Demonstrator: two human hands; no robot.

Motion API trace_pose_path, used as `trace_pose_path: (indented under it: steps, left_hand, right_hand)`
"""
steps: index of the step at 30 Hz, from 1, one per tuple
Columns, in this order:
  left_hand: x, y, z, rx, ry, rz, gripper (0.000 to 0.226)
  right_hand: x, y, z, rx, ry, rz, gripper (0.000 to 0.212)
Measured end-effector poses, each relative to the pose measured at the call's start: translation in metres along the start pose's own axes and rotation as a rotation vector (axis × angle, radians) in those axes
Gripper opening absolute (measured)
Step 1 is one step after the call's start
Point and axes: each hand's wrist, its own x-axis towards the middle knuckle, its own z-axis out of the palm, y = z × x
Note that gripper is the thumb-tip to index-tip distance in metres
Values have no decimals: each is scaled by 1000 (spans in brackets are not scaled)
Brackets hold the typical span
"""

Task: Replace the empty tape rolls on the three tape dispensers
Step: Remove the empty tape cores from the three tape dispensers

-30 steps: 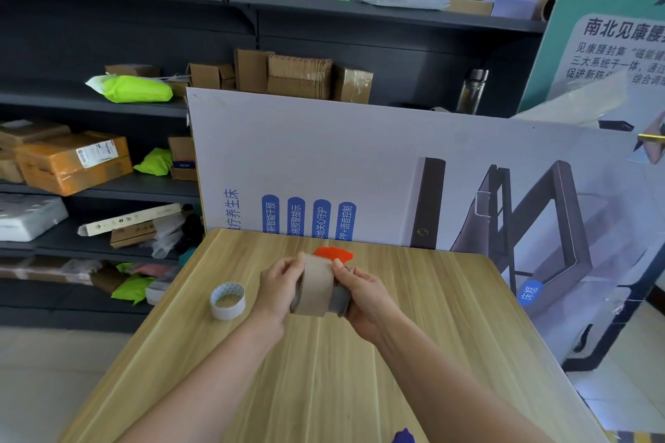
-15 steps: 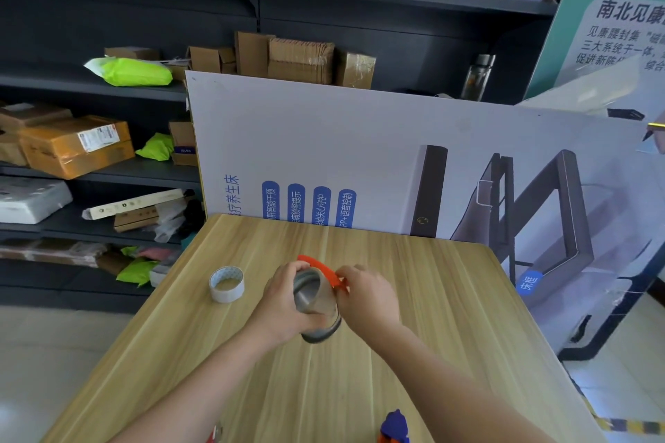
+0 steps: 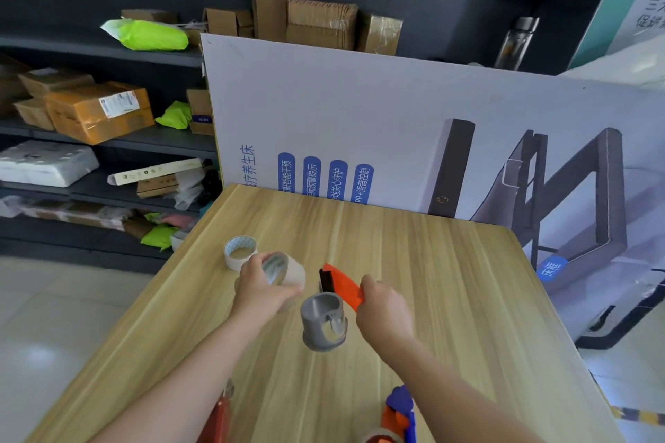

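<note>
The tape roll [image 3: 284, 271], probably a light, stiff ring with a slick outer face, was held by its rim in the curled fingers of the left hand [image 3: 259, 295] above the middle of the worktop [image 3: 449, 280], just beside a second roll [image 3: 239, 250] lying flat nearer the left edge. It looked safest to grip across the rim or through the core, not on the tape face. The right hand [image 3: 385, 309], reaching in from the near edge, was wrapped round the orange handle of the tape dispenser [image 3: 322, 313], whose bare grey hub sat near the held roll without touching it.
</note>
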Motion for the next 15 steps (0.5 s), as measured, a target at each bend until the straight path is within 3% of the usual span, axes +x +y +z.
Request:
trace_pose_path:
  steps: [4,7,15]
  left_hand:
    - [21,-28,8,156,-12,-110,76]
    - [42,-40,16,282,-65,-143,58]
    - [118,-78,46,476,-242,-45,25]
  right_hand:
    - [12,-5,14,33,-45,38,17]
    - [23,-5,30,37,-76,81,17]
    - [64,-7,70,57,-134,203,17]
